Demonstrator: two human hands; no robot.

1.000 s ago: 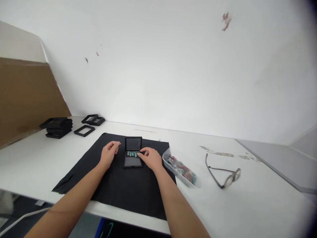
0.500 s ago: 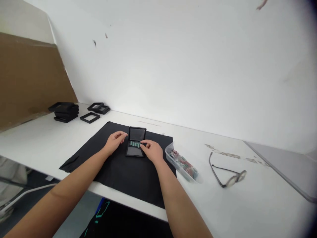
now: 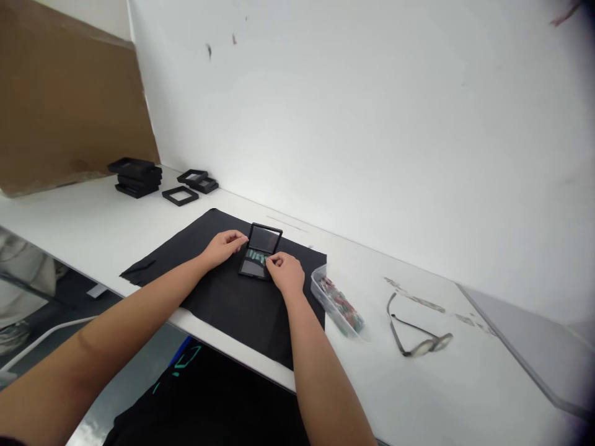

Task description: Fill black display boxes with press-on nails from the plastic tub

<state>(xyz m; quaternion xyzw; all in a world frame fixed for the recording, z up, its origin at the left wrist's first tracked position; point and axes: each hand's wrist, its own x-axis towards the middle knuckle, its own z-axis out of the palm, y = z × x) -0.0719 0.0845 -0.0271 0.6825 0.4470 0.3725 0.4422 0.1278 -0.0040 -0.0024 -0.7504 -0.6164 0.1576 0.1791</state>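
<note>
On a black cloth [image 3: 232, 310] lies a small black hinged case [image 3: 254, 274], its lid raised with a clear window. Several green pieces [image 3: 255, 255] stand in a row inside, near the hinge. My left hand [image 3: 227, 246] is at the case's left side, thumb and fingertips pinched together by the lid's edge; what they hold, if anything, is hidden. My right hand [image 3: 286, 272] reaches in from the right, its fingers closed at the right end of the row, over a green piece that they partly hide.
A clear plastic tub [image 3: 337, 303] of red and green pieces stands right of the cloth. Beyond it lie eyeglasses [image 3: 413, 337]. Black frames [image 3: 137, 178] are stacked at the back left, with several more black frames [image 3: 180, 196] beside them. A white wall rises behind.
The camera view has tilted and shifted, so everything sits at a different angle. Both hands stay at the case, with the right fingers still at the row's right end.
</note>
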